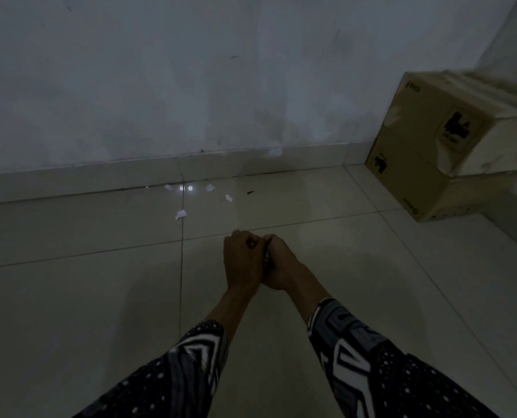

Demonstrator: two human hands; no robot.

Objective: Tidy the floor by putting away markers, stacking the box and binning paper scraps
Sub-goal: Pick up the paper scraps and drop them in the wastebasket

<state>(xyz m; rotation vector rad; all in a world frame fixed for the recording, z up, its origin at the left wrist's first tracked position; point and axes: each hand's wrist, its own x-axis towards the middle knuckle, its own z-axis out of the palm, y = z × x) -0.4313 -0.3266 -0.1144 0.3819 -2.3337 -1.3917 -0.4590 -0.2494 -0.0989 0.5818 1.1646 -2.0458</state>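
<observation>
Two stacked boxes [450,152] are seen in the corner, far right of the hands, while the left hand [241,260] and right hand [281,263] are pressed together around something dark and hidden, and small paper scraps [180,214] are scattered beyond them.

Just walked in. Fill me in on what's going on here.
A person in patterned sleeves holds the left hand and right hand pressed together over the tiled floor, fingers curled around something small that is mostly hidden. Several paper scraps lie on the floor near the wall. Two cardboard boxes sit stacked in the right corner.
</observation>
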